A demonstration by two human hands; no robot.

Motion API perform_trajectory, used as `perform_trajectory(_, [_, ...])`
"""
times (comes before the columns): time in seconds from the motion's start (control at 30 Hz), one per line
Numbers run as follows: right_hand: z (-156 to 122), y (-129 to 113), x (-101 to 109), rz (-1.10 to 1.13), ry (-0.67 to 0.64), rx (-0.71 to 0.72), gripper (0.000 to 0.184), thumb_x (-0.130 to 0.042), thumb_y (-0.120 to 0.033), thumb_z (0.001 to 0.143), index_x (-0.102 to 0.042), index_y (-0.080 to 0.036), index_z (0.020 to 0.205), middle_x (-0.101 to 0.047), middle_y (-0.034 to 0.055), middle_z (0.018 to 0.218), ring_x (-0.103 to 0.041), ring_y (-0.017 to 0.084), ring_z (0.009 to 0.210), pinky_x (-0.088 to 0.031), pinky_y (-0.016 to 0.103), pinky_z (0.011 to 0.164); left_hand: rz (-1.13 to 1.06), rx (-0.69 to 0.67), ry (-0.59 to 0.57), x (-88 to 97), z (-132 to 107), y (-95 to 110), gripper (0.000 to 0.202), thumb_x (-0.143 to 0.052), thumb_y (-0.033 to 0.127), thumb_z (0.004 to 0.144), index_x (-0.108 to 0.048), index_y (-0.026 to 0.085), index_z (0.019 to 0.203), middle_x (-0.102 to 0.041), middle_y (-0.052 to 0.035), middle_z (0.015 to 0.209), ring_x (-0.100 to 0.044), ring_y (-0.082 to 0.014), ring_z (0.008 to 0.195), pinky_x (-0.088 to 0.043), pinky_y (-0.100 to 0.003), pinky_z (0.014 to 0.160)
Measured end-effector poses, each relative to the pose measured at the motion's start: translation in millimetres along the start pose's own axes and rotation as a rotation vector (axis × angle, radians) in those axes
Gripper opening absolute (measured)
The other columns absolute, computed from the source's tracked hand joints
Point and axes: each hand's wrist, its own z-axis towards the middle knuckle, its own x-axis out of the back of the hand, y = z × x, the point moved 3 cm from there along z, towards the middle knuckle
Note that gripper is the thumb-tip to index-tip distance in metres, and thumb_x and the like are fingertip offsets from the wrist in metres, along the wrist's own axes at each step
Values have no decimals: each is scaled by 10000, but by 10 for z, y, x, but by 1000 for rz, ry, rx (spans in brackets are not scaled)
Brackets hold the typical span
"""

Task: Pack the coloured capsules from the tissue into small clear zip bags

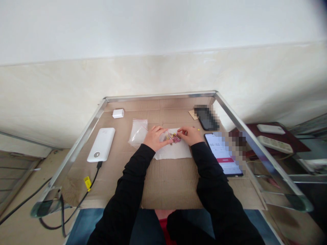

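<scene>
Both my hands rest on a white sheet (pixel 173 151) laid on the cardboard-covered table (pixel 166 183). A small heap of pink beads (pixel 175 137) lies on the sheet between them. My left hand (pixel 155 136) is curled, its fingertips pinched at the left side of the heap, on something too small to name. My right hand (pixel 189 134) is curled too, fingertips touching the heap from the right. Clear plastic bags (pixel 138 132) lie just left of my left hand.
A white power bank (pixel 101 144) with a black cable (pixel 84 197) lies at the left, a white charger (pixel 118 113) behind it. A phone (pixel 222 153) with a lit screen lies right of my right arm, a dark phone (pixel 205 117) beyond. A metal rim (pixel 158 97) frames the table.
</scene>
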Motion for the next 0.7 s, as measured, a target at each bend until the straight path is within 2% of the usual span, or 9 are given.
perform_trajectory(0.23, [-17, -39, 8, -82, -26, 1, 205, -526, -347, 724, -671, -214, 784, -615, 14, 655, -501, 112, 579, -299, 224, 521, 9, -4, -9, -4, 0, 0, 565, -544, 574, 652, -579, 149, 1023, -571, -76, 902, -481, -193, 876, -401, -355, 819])
perform_trajectory(0.7, [-6, -60, -22, -84, -60, 28, 175, -513, -302, 722, -647, -192, 745, -607, 23, 647, -499, 117, 587, -301, 225, 537, 14, 9, -22, -8, 0, 1, 554, -541, 573, 656, -579, 160, 1023, -576, -74, 909, -489, -198, 872, -400, -363, 809])
